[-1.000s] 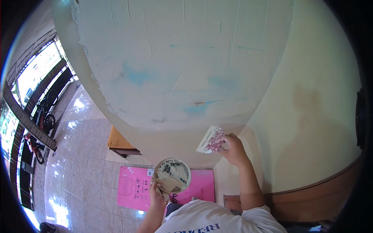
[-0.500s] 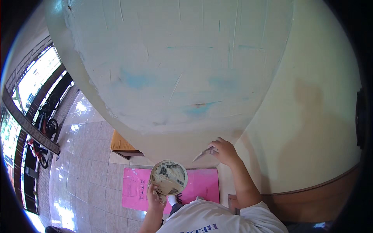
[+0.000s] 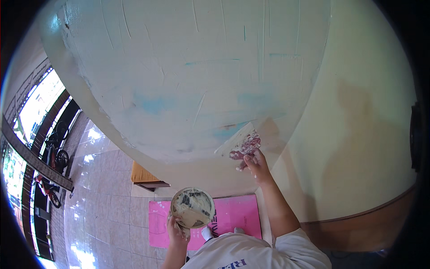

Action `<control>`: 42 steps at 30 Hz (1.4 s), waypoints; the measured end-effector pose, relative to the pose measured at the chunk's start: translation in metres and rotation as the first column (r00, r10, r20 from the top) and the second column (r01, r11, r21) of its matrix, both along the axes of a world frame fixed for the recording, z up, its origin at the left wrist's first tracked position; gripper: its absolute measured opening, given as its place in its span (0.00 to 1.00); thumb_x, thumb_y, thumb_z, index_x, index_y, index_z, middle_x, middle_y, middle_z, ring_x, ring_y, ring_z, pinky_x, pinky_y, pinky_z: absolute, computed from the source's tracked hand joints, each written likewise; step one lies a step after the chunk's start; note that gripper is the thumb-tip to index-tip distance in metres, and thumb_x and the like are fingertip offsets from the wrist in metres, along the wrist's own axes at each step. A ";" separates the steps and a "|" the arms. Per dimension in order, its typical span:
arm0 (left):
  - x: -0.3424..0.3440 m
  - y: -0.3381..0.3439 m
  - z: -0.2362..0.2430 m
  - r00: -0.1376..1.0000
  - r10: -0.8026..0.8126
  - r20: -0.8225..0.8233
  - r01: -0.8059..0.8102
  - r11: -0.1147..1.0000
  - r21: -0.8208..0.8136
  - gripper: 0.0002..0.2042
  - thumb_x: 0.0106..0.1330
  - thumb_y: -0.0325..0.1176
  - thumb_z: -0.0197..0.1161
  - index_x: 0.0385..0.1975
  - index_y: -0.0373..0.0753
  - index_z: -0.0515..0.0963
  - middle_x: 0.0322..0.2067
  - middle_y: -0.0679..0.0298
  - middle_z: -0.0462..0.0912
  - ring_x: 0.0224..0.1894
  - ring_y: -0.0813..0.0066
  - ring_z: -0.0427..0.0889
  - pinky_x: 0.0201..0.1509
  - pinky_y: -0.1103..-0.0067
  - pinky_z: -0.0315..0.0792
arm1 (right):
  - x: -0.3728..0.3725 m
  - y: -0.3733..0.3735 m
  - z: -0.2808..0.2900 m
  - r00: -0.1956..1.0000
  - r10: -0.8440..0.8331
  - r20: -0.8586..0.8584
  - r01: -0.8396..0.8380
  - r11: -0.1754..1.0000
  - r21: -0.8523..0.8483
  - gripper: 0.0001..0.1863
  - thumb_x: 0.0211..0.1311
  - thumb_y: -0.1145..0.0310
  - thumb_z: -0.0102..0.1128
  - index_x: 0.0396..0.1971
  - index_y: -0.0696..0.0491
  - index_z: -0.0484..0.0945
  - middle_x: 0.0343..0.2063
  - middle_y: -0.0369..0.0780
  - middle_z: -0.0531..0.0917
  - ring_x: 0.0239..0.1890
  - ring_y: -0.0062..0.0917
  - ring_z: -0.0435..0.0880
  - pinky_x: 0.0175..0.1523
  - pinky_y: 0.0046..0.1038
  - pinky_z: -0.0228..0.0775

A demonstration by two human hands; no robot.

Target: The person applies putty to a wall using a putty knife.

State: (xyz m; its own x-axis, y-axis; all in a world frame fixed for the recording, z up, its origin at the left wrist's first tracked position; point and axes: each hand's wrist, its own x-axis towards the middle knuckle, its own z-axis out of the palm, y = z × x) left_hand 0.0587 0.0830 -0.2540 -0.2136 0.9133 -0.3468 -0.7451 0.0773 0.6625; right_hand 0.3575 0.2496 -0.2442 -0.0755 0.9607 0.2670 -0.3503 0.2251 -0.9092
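Note:
My right hand (image 3: 255, 166) grips a broad putty knife (image 3: 239, 142) by its red, putty-smeared handle. Its wide pale blade is up at the lower part of the wall (image 3: 174, 116), at or very near the surface; contact is hard to make out. Grey-white filler coats that wall, with blue patches and thin ridges showing. Low in front of me, my left hand (image 3: 178, 231) is closed on the side of a round tub (image 3: 192, 207). Cream putty lies in the tub and streaks its dark inside. White smears mark the fingers of both hands.
Beneath me a pink cardboard sheet (image 3: 244, 215) covers part of the tiled floor (image 3: 107, 201). A wooden stool or bench with an orange top (image 3: 143, 174) stands against the wall's foot. To the right is a cream wall (image 3: 358, 148); bicycles (image 3: 56, 157) stand outside at far left.
My right hand has raised the putty knife from beside the tub up to the wall, and its blade now shows broadside. The left hand still holds the tub, nearly in place.

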 end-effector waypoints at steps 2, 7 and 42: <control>-0.002 -0.001 0.003 0.999 0.043 0.022 -0.043 0.999 -0.007 0.16 0.69 0.32 0.43 0.53 0.38 0.69 0.50 0.58 0.76 0.52 0.63 0.77 0.57 0.67 0.73 | -0.005 -0.010 0.024 0.950 0.098 -0.297 -0.129 0.988 -0.086 0.16 0.63 0.68 0.57 0.48 0.57 0.68 0.37 0.40 0.80 0.28 0.26 0.81 0.32 0.27 0.72; -0.001 -0.002 0.009 0.999 -0.015 -0.046 0.015 1.000 0.001 0.17 0.70 0.35 0.41 0.54 0.38 0.68 0.52 0.57 0.74 0.54 0.63 0.75 0.57 0.66 0.72 | 0.003 -0.019 0.018 0.909 0.287 -0.303 -0.333 0.936 -0.112 0.19 0.61 0.71 0.57 0.51 0.58 0.67 0.36 0.42 0.81 0.28 0.28 0.83 0.30 0.28 0.72; -0.041 0.028 -0.007 0.944 -0.295 -0.145 0.305 0.951 0.053 0.17 0.69 0.35 0.46 0.55 0.37 0.68 0.53 0.55 0.74 0.55 0.62 0.75 0.59 0.65 0.71 | 0.016 -0.055 -0.015 0.722 -0.429 -0.543 0.414 0.896 -0.158 0.15 0.63 0.61 0.60 0.44 0.49 0.69 0.32 0.27 0.72 0.22 0.08 0.65 0.20 0.14 0.51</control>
State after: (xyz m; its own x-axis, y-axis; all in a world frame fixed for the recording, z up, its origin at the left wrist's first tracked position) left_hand 0.0181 0.1106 -0.2613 0.0346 0.9640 -0.2635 -0.5991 0.2310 0.7666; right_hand 0.3731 0.1943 -0.2588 0.4917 0.8638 0.1099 -0.6634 0.4533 -0.5953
